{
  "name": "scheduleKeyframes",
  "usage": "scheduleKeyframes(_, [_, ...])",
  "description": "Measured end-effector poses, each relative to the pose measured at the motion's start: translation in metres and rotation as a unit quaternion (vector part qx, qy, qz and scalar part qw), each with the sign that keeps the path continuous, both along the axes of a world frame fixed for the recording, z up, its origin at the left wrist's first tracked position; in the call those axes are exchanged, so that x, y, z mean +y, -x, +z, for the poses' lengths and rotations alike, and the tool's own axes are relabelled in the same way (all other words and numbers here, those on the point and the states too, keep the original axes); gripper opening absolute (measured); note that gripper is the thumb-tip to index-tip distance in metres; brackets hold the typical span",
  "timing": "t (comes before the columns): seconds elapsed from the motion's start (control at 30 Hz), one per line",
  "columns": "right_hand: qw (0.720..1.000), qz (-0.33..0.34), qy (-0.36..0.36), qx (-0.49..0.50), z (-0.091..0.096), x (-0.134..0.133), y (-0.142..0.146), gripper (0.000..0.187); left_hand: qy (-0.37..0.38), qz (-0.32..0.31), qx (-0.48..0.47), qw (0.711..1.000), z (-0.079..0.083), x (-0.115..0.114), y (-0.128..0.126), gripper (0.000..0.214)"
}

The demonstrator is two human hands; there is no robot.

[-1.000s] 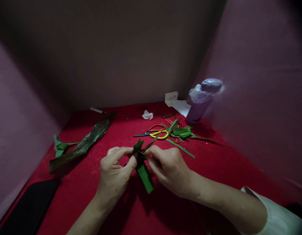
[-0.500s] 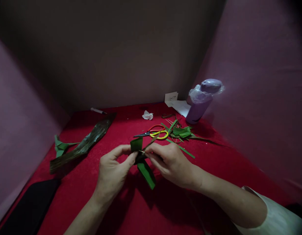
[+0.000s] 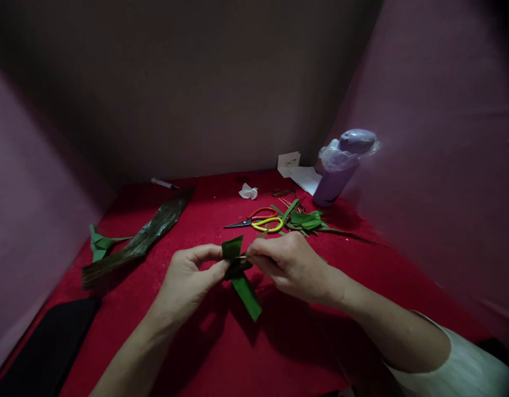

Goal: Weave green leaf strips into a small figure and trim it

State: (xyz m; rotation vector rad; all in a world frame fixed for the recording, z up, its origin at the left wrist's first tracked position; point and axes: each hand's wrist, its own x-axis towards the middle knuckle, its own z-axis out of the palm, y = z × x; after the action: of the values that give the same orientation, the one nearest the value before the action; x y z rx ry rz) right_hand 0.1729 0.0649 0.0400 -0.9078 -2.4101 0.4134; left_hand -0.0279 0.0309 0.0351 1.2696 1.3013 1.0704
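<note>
My left hand (image 3: pixel 192 281) pinches a folded green leaf strip (image 3: pixel 247 298) between thumb and fingers, above the red cloth. One end of the strip stands up and the other slants down to the right. My right hand (image 3: pixel 293 269) is closed on a thin pale stick (image 3: pixel 241 257), which looks like a toothpick, its tip against the folded leaf. A brownish strip end shows above the right fingers. Just beyond the hands lie scissors (image 3: pixel 267 224) with one red and one yellow handle loop.
Leaf scraps (image 3: pixel 306 220) lie right of the scissors, before a purple container (image 3: pixel 335 179) with plastic over its top. White papers (image 3: pixel 306 177) and crumpled tissue (image 3: pixel 248 192) lie behind. At left are a long dark leaf (image 3: pixel 142 240), a folded green leaf piece (image 3: pixel 101 242), a pen-like object (image 3: pixel 164 183) and a black flat object (image 3: pixel 52 344).
My right hand has drawn slightly up and right, away from my left thumb, with the thin stick still in its fingers. The folded leaf has barely shifted.
</note>
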Motion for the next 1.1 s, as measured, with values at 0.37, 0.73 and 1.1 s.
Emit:
scheduleKeyframes(0.37, [0.999, 0.024, 0.027, 0.011, -0.0017, 0.0050, -0.0045, 0.018, 0.043, 0.001, -0.087, 0.995, 0.0010, 0.0010, 0.0022, 0.013])
scheduleKeyframes(0.73, [0.999, 0.035, 0.000, 0.014, -0.0069, 0.0060, -0.0033, 0.017, 0.035, -0.020, -0.080, 0.996, -0.0030, 0.0028, 0.0048, 0.016])
scheduleKeyframes(1.1, [0.995, 0.050, 0.054, 0.071, -0.0030, 0.0040, -0.0026, 0.019, 0.027, -0.039, -0.101, 0.994, 0.0034, 0.0003, 0.0042, 0.013])
